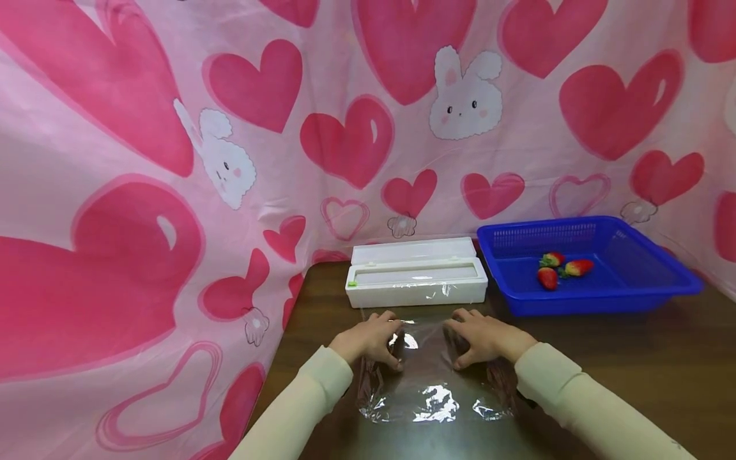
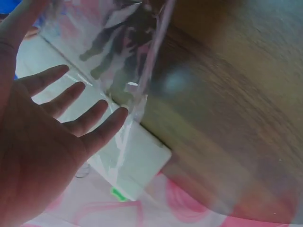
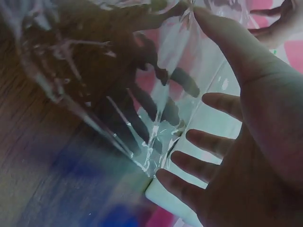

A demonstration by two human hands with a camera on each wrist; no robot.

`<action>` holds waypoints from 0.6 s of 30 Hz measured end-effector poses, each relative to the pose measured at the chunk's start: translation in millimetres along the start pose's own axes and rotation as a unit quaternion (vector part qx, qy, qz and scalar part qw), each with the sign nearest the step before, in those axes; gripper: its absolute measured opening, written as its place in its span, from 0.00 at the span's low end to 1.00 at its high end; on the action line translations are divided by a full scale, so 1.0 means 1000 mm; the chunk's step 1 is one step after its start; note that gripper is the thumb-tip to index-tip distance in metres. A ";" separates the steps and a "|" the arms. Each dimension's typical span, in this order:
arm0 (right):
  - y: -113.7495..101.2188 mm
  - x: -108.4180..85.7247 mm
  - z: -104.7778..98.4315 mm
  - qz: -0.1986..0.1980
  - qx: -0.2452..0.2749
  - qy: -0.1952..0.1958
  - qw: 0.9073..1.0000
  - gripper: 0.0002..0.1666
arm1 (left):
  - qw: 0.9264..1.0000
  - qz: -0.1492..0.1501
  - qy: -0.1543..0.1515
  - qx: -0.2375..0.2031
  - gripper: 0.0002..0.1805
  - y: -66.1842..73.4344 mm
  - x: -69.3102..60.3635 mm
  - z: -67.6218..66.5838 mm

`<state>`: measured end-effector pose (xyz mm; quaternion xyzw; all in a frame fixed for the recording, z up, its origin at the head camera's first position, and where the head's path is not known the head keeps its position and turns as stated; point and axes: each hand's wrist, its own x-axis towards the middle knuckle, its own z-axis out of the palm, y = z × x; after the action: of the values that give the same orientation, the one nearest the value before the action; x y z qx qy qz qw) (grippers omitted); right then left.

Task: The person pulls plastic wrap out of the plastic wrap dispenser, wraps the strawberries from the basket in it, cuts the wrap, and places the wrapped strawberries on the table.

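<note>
A sheet of clear cling film (image 1: 428, 380) stretches from the white dispenser box (image 1: 416, 295) toward the table's front, its near end wrinkled and shiny. My left hand (image 1: 368, 340) is over the film's left part, and my right hand (image 1: 489, 337) is over its right part. In the left wrist view the left hand's fingers (image 2: 102, 130) are spread beside the film, with no pinch seen. The right hand's fingers (image 3: 208, 142) are also spread, and its thumb tip lies close to the film. Whether the fingertips touch the film is hard to tell.
Behind the film, the box's lid (image 1: 414, 249) stands raised. A blue plastic basket (image 1: 604, 305) with three strawberries (image 1: 578, 268) sits at the back right. The dark wooden table (image 1: 621, 358) ends at a pink curtain (image 1: 241, 211) with hearts and rabbits.
</note>
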<state>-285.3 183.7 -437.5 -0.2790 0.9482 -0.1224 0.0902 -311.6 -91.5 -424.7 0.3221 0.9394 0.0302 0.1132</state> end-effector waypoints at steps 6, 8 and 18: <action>0.010 0.001 0.007 0.012 0.009 -0.006 1.000 0.56 | 1.000 -0.014 -0.013 -0.025 0.49 -0.013 0.001 0.009; 0.012 0.001 0.009 0.013 0.019 -0.006 1.000 0.56 | 0.999 -0.009 -0.012 -0.031 0.46 -0.016 0.001 0.013; 0.018 0.003 0.001 0.019 0.015 -0.008 1.000 0.54 | 0.999 0.001 -0.008 -0.033 0.49 -0.025 0.007 0.010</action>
<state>-296.1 196.3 -443.9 -0.2605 0.9506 -0.1330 0.1041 -329.0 -107.3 -439.4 0.3196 0.9366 0.0584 0.1312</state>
